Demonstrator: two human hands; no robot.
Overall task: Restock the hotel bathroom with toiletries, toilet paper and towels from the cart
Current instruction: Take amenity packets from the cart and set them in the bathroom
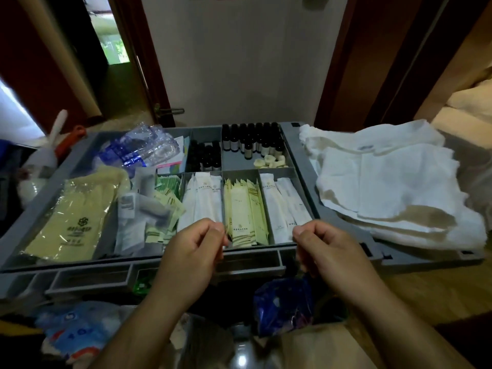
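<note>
The grey cart tray (298,155) holds toiletries in compartments: white sachets (203,201), pale yellow sachets (243,209), more white sachets (286,206) and small dark bottles (251,138). Folded white towels (386,182) lie stacked at the cart's right. My left hand (195,247) hovers over the tray's front edge, fingers curled, its fingertips close to the yellow sachets; I see nothing held in it. My right hand (322,247) hovers at the same edge below the right-hand white sachets, its thumb against curled fingers and nothing between them.
A large yellow packet (72,214) lies at the tray's left, with crushed plastic bottles (141,146) behind it. A blue bag (282,302) hangs below the tray front. Beyond the cart stand a white wall panel (239,62) and dark wooden door frames.
</note>
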